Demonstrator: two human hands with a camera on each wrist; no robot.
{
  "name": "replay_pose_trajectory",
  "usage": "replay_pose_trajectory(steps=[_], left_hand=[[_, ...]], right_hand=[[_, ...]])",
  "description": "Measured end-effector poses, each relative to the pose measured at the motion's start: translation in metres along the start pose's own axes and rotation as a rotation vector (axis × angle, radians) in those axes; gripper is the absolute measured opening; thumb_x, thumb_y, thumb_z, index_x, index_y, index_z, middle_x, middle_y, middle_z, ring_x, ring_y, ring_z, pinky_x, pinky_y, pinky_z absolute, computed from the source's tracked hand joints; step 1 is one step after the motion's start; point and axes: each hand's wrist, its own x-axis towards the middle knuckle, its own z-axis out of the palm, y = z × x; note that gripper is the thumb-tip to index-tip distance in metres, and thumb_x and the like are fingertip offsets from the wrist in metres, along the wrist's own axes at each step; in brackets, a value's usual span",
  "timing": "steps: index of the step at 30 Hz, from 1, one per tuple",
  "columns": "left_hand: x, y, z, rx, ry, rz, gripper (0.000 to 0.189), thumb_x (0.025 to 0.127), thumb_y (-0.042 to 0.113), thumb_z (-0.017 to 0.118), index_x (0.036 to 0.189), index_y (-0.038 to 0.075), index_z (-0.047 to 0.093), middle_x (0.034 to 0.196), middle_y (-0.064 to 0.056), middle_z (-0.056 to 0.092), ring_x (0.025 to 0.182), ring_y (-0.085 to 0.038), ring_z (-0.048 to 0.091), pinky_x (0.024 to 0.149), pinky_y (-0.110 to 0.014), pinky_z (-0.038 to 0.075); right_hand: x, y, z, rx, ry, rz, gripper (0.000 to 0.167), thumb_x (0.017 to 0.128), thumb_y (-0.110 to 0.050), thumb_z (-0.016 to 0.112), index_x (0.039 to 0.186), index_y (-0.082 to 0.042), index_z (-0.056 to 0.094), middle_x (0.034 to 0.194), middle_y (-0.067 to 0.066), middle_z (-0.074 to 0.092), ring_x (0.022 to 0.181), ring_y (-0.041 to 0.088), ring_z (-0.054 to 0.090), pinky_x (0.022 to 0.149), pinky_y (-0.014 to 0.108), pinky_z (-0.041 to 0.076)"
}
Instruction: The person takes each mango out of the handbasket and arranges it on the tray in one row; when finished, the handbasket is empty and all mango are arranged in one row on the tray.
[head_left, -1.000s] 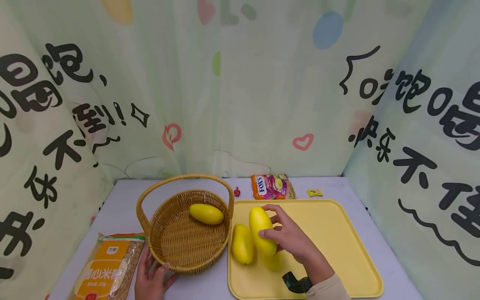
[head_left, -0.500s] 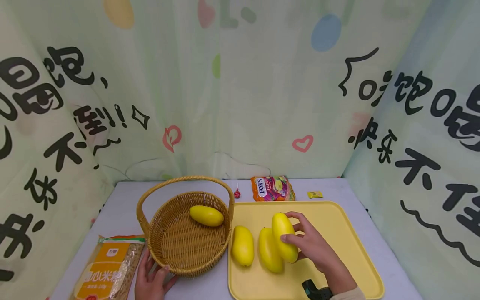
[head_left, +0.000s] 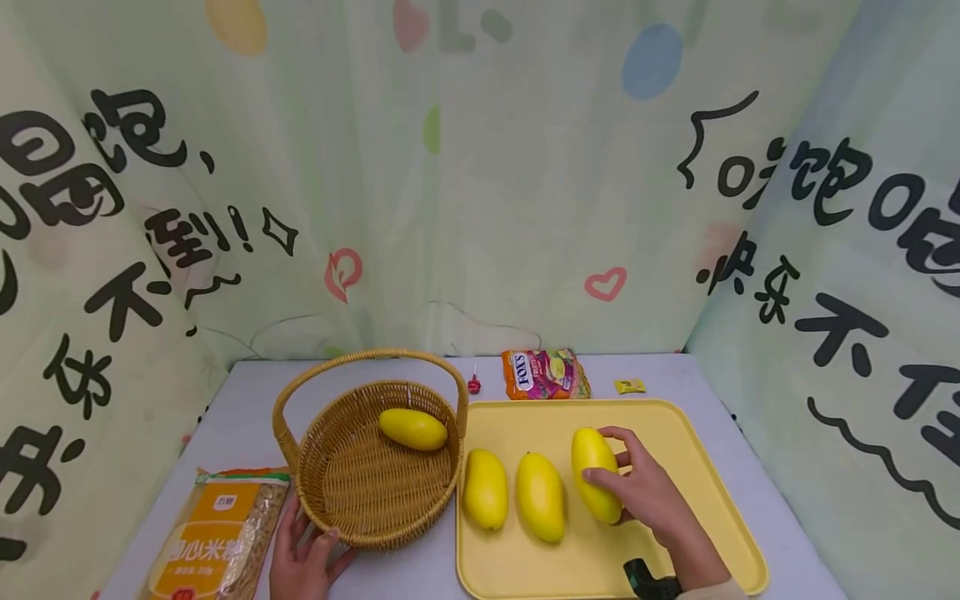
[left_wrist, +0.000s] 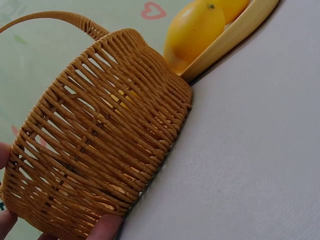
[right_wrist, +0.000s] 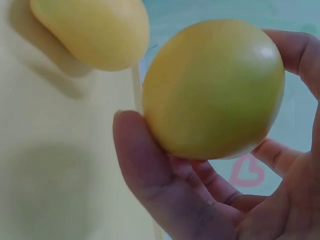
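Note:
In the head view, my right hand [head_left: 647, 493] holds a yellow mango [head_left: 592, 467] between thumb and fingers, over the yellow tray [head_left: 660, 425]. The right wrist view shows the held mango [right_wrist: 215, 90] close up, with its shadow falling on the tray. Two more mangoes lie on the tray, one at the left edge [head_left: 486, 490] and one beside it [head_left: 540, 497]. Another mango [head_left: 412, 429] sits inside the wicker basket [head_left: 375, 500]. My left hand [head_left: 300, 560] rests against the basket's near left side, spread fingers touching the weave [left_wrist: 100, 115].
A bag of grain-like snack [head_left: 213, 533] lies left of the basket. At the back are a red lollipop [head_left: 474, 383], a FOX'S candy bag [head_left: 545, 373] and a small yellow packet [head_left: 630, 386]. The basket's tall handle [head_left: 375, 354] arches over it. A printed curtain [head_left: 487, 208] surrounds the table.
My right hand has carried the held mango to the right across the tray, away from the basket, uncovering the middle mango. The left hand and basket have stayed in place.

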Motion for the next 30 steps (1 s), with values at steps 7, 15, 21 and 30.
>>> replay_pose_trajectory(steps=[7,15,21,30], left_hand=[[-0.001,0.0,0.002,0.014,0.023,-0.004,0.091,0.098,0.004,0.055,0.172,0.026,0.008,0.176,-0.025,0.011,0.15,-0.052,0.038,0.088,-0.063,0.064],[-0.003,0.002,0.0,0.011,-0.005,0.016,0.09,0.099,0.006,0.054,0.173,0.026,0.007,0.176,-0.023,0.013,0.149,-0.049,0.039,0.087,-0.058,0.066],[-0.004,0.004,-0.002,0.003,-0.036,0.017,0.09,0.1,0.006,0.053,0.173,0.026,0.005,0.176,-0.023,0.012,0.15,-0.049,0.038,0.09,-0.057,0.065],[-0.006,0.006,-0.003,-0.003,-0.043,0.023,0.089,0.101,0.006,0.053,0.173,0.025,0.005,0.177,-0.021,0.01,0.153,-0.049,0.034,0.092,-0.061,0.063]], right_hand=[[0.004,0.006,0.005,-0.122,0.023,0.023,0.081,0.088,-0.044,0.083,0.154,-0.021,0.041,0.123,0.025,0.056,0.082,0.027,0.063,0.054,0.037,0.064],[0.01,0.013,0.01,-0.227,0.047,-0.02,0.082,0.087,-0.042,0.083,0.152,-0.014,0.043,0.111,0.024,0.062,0.076,0.026,0.062,0.048,0.035,0.061],[0.015,0.019,0.014,-0.291,0.055,-0.025,0.082,0.087,-0.041,0.084,0.151,-0.011,0.044,0.106,0.022,0.063,0.073,0.025,0.06,0.046,0.033,0.057],[0.018,0.025,0.019,-0.401,0.05,-0.002,0.083,0.086,-0.043,0.083,0.151,-0.008,0.045,0.115,0.028,0.058,0.071,0.025,0.056,0.049,0.034,0.055]])
